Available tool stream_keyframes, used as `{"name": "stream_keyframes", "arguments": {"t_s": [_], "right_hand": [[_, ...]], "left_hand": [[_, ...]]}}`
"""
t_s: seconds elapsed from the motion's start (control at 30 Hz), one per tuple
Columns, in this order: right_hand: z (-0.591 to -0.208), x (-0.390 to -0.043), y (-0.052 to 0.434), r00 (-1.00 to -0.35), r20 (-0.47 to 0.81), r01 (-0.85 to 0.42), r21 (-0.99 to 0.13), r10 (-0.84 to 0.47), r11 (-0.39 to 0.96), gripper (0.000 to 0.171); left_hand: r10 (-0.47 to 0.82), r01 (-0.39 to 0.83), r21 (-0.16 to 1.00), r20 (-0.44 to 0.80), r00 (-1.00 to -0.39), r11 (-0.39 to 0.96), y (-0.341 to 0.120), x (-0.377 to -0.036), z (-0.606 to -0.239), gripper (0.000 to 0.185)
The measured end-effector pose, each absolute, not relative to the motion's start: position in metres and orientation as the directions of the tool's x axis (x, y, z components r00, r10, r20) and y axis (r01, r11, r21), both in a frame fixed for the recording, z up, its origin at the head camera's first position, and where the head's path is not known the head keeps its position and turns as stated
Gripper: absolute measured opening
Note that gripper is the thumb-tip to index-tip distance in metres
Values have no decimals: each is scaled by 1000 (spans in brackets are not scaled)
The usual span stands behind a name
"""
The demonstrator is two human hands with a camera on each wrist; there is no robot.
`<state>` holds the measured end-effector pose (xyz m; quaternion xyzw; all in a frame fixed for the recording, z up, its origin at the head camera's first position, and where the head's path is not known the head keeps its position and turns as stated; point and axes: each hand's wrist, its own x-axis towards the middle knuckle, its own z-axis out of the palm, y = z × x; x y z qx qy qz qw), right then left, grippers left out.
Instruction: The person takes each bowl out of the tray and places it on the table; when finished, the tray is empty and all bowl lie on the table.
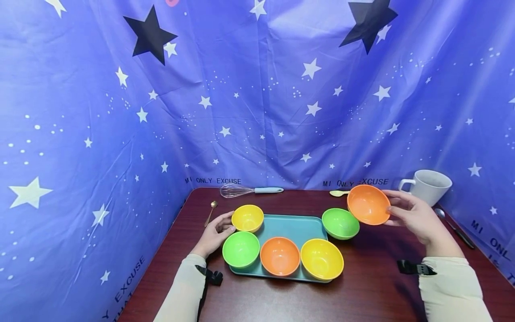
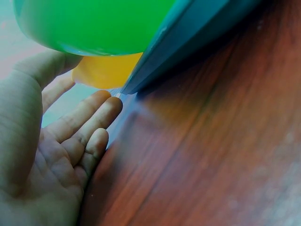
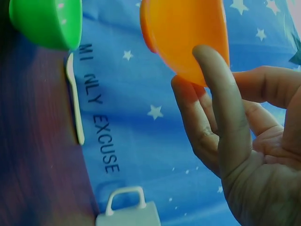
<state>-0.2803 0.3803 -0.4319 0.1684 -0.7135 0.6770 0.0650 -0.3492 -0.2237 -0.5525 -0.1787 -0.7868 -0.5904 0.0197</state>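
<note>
Orange bowl is held tilted above the tabletop, beside a green bowl, gripped at its rim by the right hand. It should be levelled before being lowered; the tray is best steadied by the relaxed left hand.

White mug (perhaps) cut off below.

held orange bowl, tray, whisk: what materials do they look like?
Orange bowl in the right hand: likely plastic or melamine, uniform colour, soft sheen.
Teal tray: probably the same, matte, with a moulded rolled rim.
Whisk: thin shiny wire loops, apparently steel; pale blue handle, likely plastic or silicone.
</note>
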Motion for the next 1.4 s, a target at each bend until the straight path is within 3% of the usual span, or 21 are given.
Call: {"name": "stream_keyframes", "arguments": {"t_s": [0.6, 0.9, 1.4], "right_hand": [[-462, -288, 410, -993, 109, -114, -989, -48, 93, 48], [-477, -291, 421, -998, 32, -34, -998, -51, 54, 47], [-497, -292, 432, -995, -95, 89, -983, -29, 159, 38]], "left_hand": [[251, 301, 923, 240, -938, 241, -224, -350, -554, 55], [246, 306, 921, 248, -937, 240, -225, -350, -554, 55], [246, 306, 922, 247, -937, 239, -225, -351, -556, 56]]}}
